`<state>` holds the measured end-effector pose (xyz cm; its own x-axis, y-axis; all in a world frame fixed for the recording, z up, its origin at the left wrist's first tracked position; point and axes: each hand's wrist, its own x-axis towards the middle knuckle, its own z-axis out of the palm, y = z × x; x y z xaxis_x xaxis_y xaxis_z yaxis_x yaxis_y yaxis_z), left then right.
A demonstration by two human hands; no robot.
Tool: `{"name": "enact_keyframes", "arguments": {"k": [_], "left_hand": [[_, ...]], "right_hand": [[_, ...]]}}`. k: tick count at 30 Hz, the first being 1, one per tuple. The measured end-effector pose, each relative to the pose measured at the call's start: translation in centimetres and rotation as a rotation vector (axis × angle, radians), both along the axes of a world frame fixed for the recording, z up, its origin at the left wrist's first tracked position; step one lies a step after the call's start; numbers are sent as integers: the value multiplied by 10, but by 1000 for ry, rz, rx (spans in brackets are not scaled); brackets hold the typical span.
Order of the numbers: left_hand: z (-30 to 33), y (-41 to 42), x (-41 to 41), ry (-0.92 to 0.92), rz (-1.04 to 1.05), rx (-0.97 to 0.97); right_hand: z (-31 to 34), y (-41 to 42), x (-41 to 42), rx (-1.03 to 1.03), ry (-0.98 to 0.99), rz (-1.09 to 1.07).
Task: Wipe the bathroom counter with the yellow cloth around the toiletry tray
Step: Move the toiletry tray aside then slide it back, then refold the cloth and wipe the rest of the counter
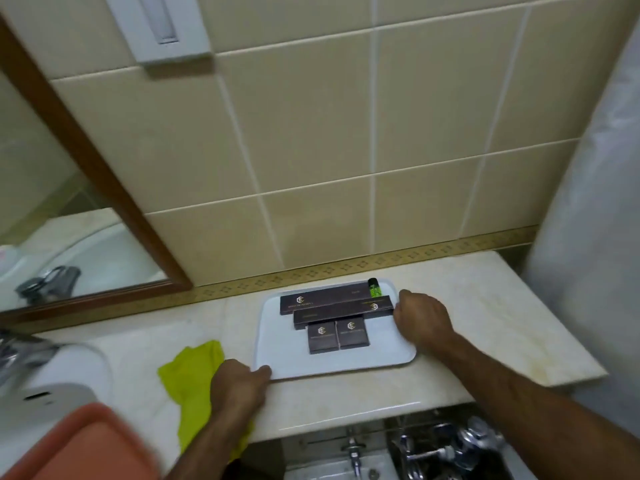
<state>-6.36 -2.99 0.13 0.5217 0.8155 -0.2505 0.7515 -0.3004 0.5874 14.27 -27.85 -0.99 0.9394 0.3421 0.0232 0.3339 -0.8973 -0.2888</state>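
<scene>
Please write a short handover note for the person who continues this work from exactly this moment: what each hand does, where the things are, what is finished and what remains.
Left hand: on the near-left corner of the white rectangular plastic tray, with the crumpled yellow cloth lying under the wrist.
Right hand: holds the tray's right edge.
The tray lies on the pale marble counter near the tiled wall. It carries four dark brown boxes and a small green-and-black item.
Done: cannot tell how much is wiped.
Left: place the tray, take the cloth, wipe the counter around it. Yellowish marks show towards the counter's right end.
</scene>
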Motion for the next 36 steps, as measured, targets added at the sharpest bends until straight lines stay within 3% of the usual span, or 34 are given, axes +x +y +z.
{"name": "enact_keyframes", "arguments": {"k": [5, 10, 13, 15, 17, 22, 29, 33, 36], "left_hand": [[-4, 21, -3, -6, 16, 16], [0, 40, -4, 51, -121, 101], [9, 72, -14, -19, -4, 260], [8, 99, -18, 153, 70, 258], [6, 117, -16, 270, 92, 153], [0, 146, -18, 343, 107, 65], [28, 146, -41, -143, -140, -230], [101, 127, -61, -286, -565, -534], [159, 97, -55, -342, -787, -628]], "right_hand": [[-17, 37, 8, -125, -16, 32], [-15, 50, 11, -186, -55, 8], [-6, 57, -10, -33, -101, -147], [1, 72, -43, 117, -199, -199], [3, 96, -88, 235, -232, -128], [-10, 161, -182, 337, 0, 192], [-22, 192, -213, 324, 310, 311], [-19, 187, -212, 697, 535, 307], [0, 171, -210, 959, 670, 330]]}}
